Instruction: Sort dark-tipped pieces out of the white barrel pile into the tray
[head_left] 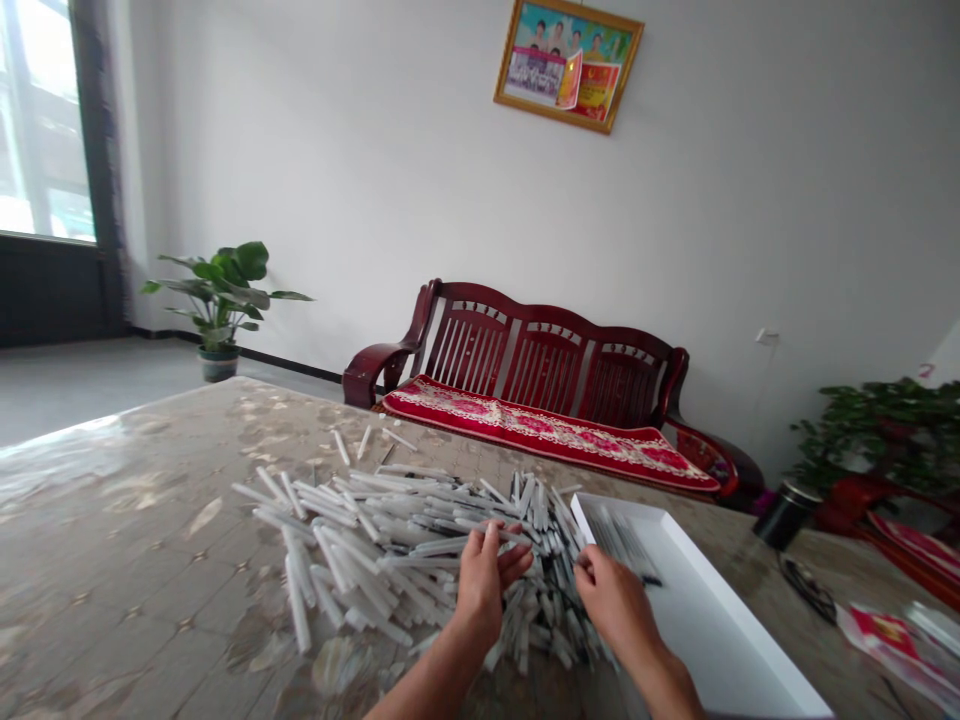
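Observation:
A large heap of whitish, translucent pen-like tubes point(367, 545), some with dark parts, lies on the table. My left hand point(480, 580) is over the heap's right part, palm turned up. A pale pen-like tube point(514, 538) lies across its fingers under the thumb. Beside the white tray's near-left wall, my right hand point(611, 600) has its thumb and fingertips pinched together. What they hold, if anything, is too small to make out. In the white tray point(720, 620), a row of slender pen-like sticks point(622, 540) with dark ends lies at the far left.
A patterned cloth covers the table point(135, 560). To the right are a black cylinder point(786, 513), a dark cable point(808, 590) and a red-and-white plastic packet point(892, 640). Beyond stand a wooden bench point(555, 365) and a potted plant point(225, 290).

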